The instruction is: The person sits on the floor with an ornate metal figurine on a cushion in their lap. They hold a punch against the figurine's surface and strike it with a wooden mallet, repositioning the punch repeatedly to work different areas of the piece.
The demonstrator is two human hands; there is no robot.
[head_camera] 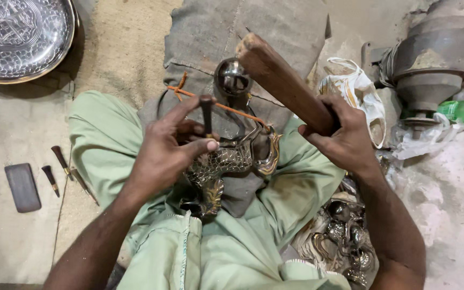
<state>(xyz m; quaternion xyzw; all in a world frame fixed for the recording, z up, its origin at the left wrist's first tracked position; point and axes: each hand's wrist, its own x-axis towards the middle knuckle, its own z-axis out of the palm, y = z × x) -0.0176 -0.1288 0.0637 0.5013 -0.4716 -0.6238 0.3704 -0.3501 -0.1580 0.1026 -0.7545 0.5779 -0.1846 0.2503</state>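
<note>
My left hand (170,147) pinches a short dark metal punch (207,115) upright, its tip on an engraved brass pot (226,161) that lies across my lap. The pot's round shiny lid knob (232,78) points away from me, and an orange cord (226,106) runs across it. My right hand (339,137) grips a thick wooden mallet stick (277,78), raised above the pot and angled up to the left. I sit cross-legged in light green clothes on a grey cloth (243,32).
An engraved round metal tray (20,37) lies top left. A dark flat stone (22,187) and small chisels (63,164) rest on the floor at left. At right are several small metal pots (347,236), a white plastic bag (358,91), a green bottle (463,111) and a heavy metal machine part (430,59).
</note>
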